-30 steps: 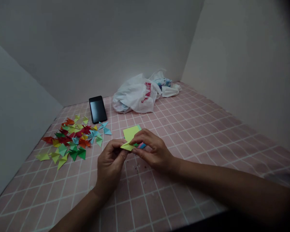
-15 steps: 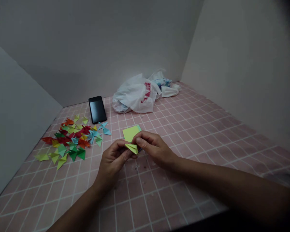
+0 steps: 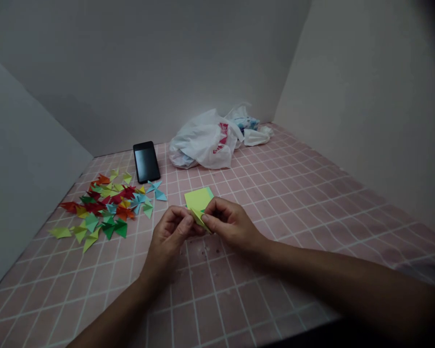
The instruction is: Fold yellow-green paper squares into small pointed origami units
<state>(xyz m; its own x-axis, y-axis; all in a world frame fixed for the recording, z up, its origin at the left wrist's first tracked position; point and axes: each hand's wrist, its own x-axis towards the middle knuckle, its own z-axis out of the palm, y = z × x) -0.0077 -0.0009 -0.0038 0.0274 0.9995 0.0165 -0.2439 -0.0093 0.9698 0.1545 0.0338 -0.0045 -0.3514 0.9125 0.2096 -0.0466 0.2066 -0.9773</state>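
A small folded piece of yellow paper (image 3: pixel 199 220) is held between my two hands, above the pink tiled surface. My left hand (image 3: pixel 174 228) pinches its left end between thumb and fingers. On the other side, my right hand (image 3: pixel 229 223) grips the right edge, the thumb pressed on the paper. Just behind the hands lies a stack of square paper sheets (image 3: pixel 197 198), yellow on top with a green edge showing; its near part is hidden by the hands. To the left are several small folded paper pieces (image 3: pixel 108 210) in red, orange, yellow, green and blue.
A black smartphone (image 3: pixel 146 162) lies behind the folded pieces. Toward the back wall rests a crumpled white plastic bag (image 3: pixel 205 140) with red print, and beside it a smaller white and blue bundle (image 3: pixel 252 128). Pale walls (image 3: pixel 366 106) border the pink tiled surface (image 3: pixel 293 193).
The folded yellow paper has turned and now stands more steeply between my fingers. My right thumb has shifted down onto its right edge.
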